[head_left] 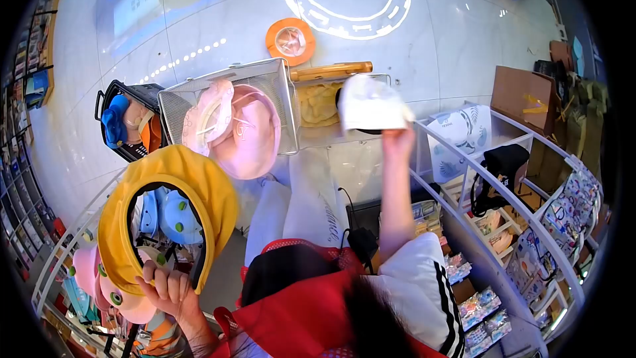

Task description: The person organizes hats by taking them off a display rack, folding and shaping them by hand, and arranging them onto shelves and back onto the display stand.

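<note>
My left hand [167, 286] grips the lower rim of a yellow hat [119, 209], whose open ring faces me at the left. Through the ring, blue hats [177, 215] show on a rack. My right hand [399, 138] is stretched forward and pinches the edge of a white hat [373, 103], slightly blurred. The white hat is over the right part of a basket holding a yellow item [318, 105]. Left of it, pink hats [255, 136] lie in and over the edge of a wire mesh basket [286, 103].
An orange round hat [290, 41] lies on the floor [218, 0]. A dark basket [114, 134] with blue and orange items stands at the left. Pink hats [99, 278] hang at lower left. White rails [493, 176], shelves and a cardboard box [523, 98] are at the right.
</note>
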